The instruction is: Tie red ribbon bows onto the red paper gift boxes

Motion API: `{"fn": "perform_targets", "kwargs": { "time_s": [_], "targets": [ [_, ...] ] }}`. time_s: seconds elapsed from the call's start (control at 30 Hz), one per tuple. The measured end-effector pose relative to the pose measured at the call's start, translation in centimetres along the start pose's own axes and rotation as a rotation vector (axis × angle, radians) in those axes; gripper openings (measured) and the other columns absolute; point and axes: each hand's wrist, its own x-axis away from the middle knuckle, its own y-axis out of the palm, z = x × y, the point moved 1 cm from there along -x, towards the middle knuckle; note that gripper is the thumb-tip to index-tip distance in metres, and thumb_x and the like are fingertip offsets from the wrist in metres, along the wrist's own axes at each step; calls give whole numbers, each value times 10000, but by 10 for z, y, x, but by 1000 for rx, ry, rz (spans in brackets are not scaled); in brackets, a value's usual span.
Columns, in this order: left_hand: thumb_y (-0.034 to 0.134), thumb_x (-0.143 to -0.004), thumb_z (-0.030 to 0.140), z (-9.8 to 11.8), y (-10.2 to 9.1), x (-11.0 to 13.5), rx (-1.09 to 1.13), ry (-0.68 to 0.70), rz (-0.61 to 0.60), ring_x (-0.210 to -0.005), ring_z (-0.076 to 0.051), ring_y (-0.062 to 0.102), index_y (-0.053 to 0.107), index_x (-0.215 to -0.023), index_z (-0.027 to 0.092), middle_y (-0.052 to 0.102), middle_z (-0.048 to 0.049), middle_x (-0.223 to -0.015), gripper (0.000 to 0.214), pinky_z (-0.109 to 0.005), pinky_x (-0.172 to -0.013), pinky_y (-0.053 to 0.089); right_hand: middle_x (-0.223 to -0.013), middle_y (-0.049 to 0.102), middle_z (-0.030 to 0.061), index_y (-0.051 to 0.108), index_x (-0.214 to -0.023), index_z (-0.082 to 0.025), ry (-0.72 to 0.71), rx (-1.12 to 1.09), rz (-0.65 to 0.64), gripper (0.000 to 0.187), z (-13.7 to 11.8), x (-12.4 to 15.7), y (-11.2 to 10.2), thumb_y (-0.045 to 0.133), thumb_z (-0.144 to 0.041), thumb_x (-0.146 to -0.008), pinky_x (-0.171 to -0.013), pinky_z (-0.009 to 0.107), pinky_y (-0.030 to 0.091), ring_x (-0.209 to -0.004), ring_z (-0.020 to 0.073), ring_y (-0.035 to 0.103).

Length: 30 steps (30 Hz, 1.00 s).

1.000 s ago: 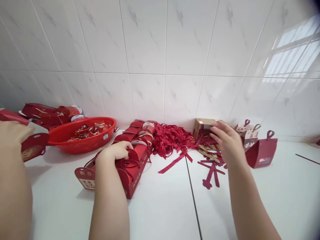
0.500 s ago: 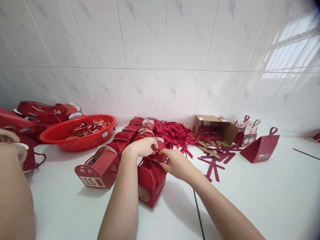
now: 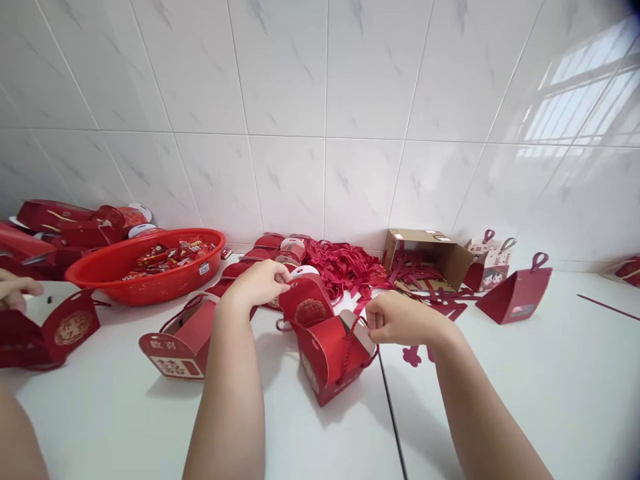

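Note:
A red paper gift box (image 3: 320, 347) with a gold emblem stands tilted on the white table between my hands, its top flaps spread apart. My left hand (image 3: 265, 283) is closed, thumb and finger pinching the edge of its raised left flap. On the other side my right hand (image 3: 400, 320) is curled at the right flap and the twisted red cord handle (image 3: 349, 350); the fingertips are partly hidden. Beside my left forearm is another red box (image 3: 175, 347) with a cord handle and pale lettering.
A red basin (image 3: 145, 283) of wrapped sweets stands at the left. Behind my hands lie red ribbons (image 3: 345, 263) and a row of red boxes. A cardboard box (image 3: 430, 257) spills red strips. Another person's hand (image 3: 17, 290) is at the far left, by an open red box (image 3: 65, 333).
The gift box's top has come open and its flaps are spread. My hands have moved apart, left and right. At the far left, the other person's open box has come into fuller view.

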Motion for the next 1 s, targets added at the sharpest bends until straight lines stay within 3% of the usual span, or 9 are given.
{"fn": "perform_targets", "kwargs": {
  "time_s": [0.23, 0.37, 0.47, 0.57, 0.67, 0.77, 0.83, 0.93, 1.0],
  "targets": [
    [593, -641, 337, -2, -15, 18, -18, -66, 54, -798, -220, 675, 689, -751, 235, 742, -8, -827, 178, -277, -706, 512, -529, 540, -35, 485, -577, -192, 112, -6, -192, 95, -5, 19, -3, 558, -211, -635, -364, 217, 307, -392, 97, 464],
    [591, -677, 399, 9, -28, 46, -34, -103, 32, -819, -230, 671, 705, -731, 247, 741, 1, -831, 198, -285, -713, 510, -558, 571, -29, 504, -568, -187, 21, 10, -194, 96, -15, 32, -7, 574, -196, -634, -401, 213, 293, -484, 101, 482],
    [564, -737, 512, 13, -33, 65, 8, -136, 96, -864, -231, 675, 700, -864, 272, 734, 1, -950, 304, -285, -731, 527, -580, 588, -25, 520, -583, -189, 10, -4, -230, 121, -18, 40, -11, 571, -222, -688, -428, 221, 308, -518, 106, 494],
    [570, -737, 590, 14, -33, 79, 33, -113, 153, -883, -239, 678, 672, -985, 294, 723, -12, -1004, 400, -295, -748, 546, -753, 646, 5, 609, -723, -204, 2, 16, -136, 154, -15, 42, -15, 628, -357, -731, -546, 239, 396, -679, 153, 570],
    [576, -740, 613, 18, -30, 87, 43, -43, 120, -906, -239, 673, 655, -1018, 300, 716, -15, -1008, 425, -293, -758, 555, -1134, 605, 31, 604, -1130, -291, -53, 31, -80, 543, -10, 38, -13, 743, -458, -633, -701, 264, 440, -960, 222, 573],
    [559, -775, 599, 25, -27, 90, 25, 5, 62, -951, -230, 662, 629, -1055, 328, 701, -2, -1053, 396, -290, -765, 556, -1273, 548, 20, 474, -1314, -353, -88, 44, -205, 800, -13, 29, -1, 784, -393, -577, -721, 267, 441, -1056, 248, 556],
    [555, -785, 593, 30, -25, 90, 3, 26, 38, -978, -226, 657, 614, -1083, 353, 695, 8, -1075, 387, -294, -781, 553, -1165, 616, 25, 553, -1228, -320, -34, 106, -244, 667, -19, 22, 10, 756, -295, -594, -647, 263, 431, -975, 248, 597],
    [565, -782, 579, 32, -22, 87, -5, 65, 13, -992, -224, 659, 616, -1103, 367, 700, 15, -1083, 388, -294, -818, 543, -982, 663, 82, 640, -1042, -209, 115, 218, -149, 373, -28, 10, 21, 611, -135, -677, -561, 271, 391, -824, 251, 631],
    [565, -783, 572, 30, -22, 85, -3, 72, 9, -991, -225, 662, 615, -1117, 371, 704, 14, -1080, 393, -296, -825, 542, -997, 656, 121, 637, -1037, -173, 150, 234, -78, 349, -29, 5, 22, 540, -93, -711, -569, 281, 392, -835, 261, 632]
  ]
}}
